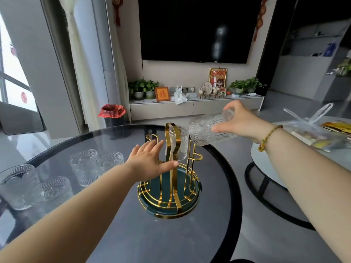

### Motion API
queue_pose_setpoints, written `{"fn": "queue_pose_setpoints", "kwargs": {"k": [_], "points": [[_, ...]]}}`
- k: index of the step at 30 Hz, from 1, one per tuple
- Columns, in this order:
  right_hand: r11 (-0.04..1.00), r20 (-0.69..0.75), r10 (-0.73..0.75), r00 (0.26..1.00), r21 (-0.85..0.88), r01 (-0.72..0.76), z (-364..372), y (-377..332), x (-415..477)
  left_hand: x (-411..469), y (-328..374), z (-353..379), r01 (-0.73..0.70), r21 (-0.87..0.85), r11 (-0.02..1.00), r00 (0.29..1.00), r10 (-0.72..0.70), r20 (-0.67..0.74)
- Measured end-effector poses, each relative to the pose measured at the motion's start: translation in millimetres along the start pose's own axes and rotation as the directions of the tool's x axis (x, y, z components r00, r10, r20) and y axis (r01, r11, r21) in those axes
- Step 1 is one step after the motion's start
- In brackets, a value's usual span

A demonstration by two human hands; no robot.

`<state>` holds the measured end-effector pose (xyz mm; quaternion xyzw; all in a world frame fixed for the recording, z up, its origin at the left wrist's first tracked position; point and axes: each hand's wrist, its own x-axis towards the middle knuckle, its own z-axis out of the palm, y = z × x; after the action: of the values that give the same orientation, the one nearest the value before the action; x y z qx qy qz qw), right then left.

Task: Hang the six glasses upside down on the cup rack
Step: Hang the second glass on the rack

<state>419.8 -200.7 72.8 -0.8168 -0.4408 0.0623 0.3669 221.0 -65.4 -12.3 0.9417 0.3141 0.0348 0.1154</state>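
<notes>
Four ribbed glasses (51, 179) waited upright at the left of the round surface (133, 234). The left hand (152, 160) lay open, fingers spread against the gold cup rack (171, 168), probably steadying it. One glass (177, 145) already hung inverted behind. The right hand (239, 120) gripped a tilted glass (207, 130), mouth angled toward a peg.

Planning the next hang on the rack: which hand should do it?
Right. The right hand already holds a tipped glass just above the rack; the left hand is open and steadying the rack.
</notes>
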Motion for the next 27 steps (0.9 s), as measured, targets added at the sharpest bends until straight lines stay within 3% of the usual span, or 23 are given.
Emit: {"fn": "queue_pose_setpoints", "kwargs": {"k": [11,19,27], "points": [[0.943,0.145,-0.071,0.987,-0.312,0.114,20,-14,35,3,-5,12,-0.04,0.045,0.998,0.997,0.043,-0.069],[0.952,0.276,-0.054,0.96,-0.276,0.133,62,-1,36,2,-7,16,-0.059,0.036,0.998,0.99,0.064,-0.128],[0.962,0.275,-0.033,0.961,-0.253,0.105,86,13,35,3,-7,16,-0.056,0.02,0.998,0.987,0.059,-0.147]]}}
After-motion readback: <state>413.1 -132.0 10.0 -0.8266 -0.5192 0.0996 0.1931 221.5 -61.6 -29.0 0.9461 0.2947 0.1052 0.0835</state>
